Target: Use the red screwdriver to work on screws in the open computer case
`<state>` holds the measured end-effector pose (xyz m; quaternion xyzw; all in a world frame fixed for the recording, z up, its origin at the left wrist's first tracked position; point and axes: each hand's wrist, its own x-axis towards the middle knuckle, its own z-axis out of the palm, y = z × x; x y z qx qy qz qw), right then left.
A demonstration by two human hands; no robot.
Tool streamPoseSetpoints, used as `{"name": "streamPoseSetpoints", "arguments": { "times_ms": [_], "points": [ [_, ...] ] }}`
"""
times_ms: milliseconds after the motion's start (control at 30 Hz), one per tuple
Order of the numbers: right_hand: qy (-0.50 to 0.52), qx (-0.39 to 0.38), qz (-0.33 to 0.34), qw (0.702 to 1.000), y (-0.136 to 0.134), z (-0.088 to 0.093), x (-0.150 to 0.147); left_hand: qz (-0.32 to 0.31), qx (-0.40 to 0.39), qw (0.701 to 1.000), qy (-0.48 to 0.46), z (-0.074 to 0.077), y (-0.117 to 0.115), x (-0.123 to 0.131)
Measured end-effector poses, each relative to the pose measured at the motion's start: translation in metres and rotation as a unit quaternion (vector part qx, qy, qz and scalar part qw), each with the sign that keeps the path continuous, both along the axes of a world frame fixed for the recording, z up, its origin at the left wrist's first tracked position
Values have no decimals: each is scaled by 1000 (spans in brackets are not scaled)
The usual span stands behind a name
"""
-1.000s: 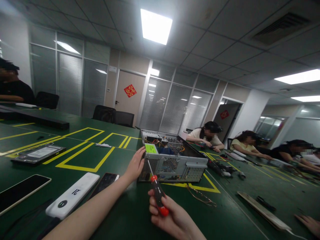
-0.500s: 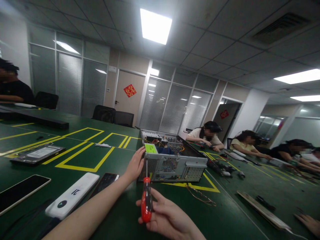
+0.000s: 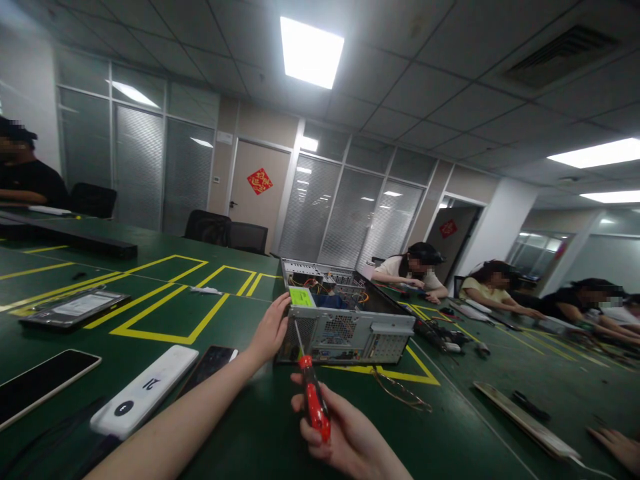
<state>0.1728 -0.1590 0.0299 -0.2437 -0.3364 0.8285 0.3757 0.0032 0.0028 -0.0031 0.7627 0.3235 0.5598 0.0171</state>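
An opened computer case (image 3: 340,337) lies in front of me with its rear panel facing me. On its top left corner sits a power supply with a yellow-green label (image 3: 301,297); wires and other parts show inside. My left hand (image 3: 271,331) grips the case's left corner beside this label, fingers at the top edge. In my right hand (image 3: 340,427) is a red and black screwdriver (image 3: 315,397). Its thin shaft points up and away, in front of the perforated left part of the rear panel. Whether the tip touches the panel, I cannot tell.
On the green table to the left are a hard drive (image 3: 77,307), a phone (image 3: 45,383), a white device marked 21 (image 3: 145,390) and a dark phone (image 3: 207,370). Glasses (image 3: 403,390) lie at right, near a long pale bar (image 3: 525,420). Several people work around.
My right hand has shifted slightly right and turned the screwdriver, so its handle now leans down to the right. My left hand and the case stay put.
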Motion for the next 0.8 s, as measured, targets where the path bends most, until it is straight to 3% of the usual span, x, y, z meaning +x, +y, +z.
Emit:
{"name": "streamPoseSetpoints", "arguments": {
  "times_ms": [200, 433, 567, 800],
  "points": [
    [-15, 35, 60, 997, 0, 0, -5, 1, 3, 1000, -5, 0, 0, 0],
    [-35, 32, -31, 998, 3, -9, -3, 2, 8, 1000, -4, 0, 0, 1],
    [-29, 18, -44, 998, 4, -6, 1, 0, 7, 1000, -5, 1, 0, 0],
    [-53, 70, 34, 996, 3, -7, 1, 4, 1, 1000, 1, 0, 0, 0]
  ]
}}
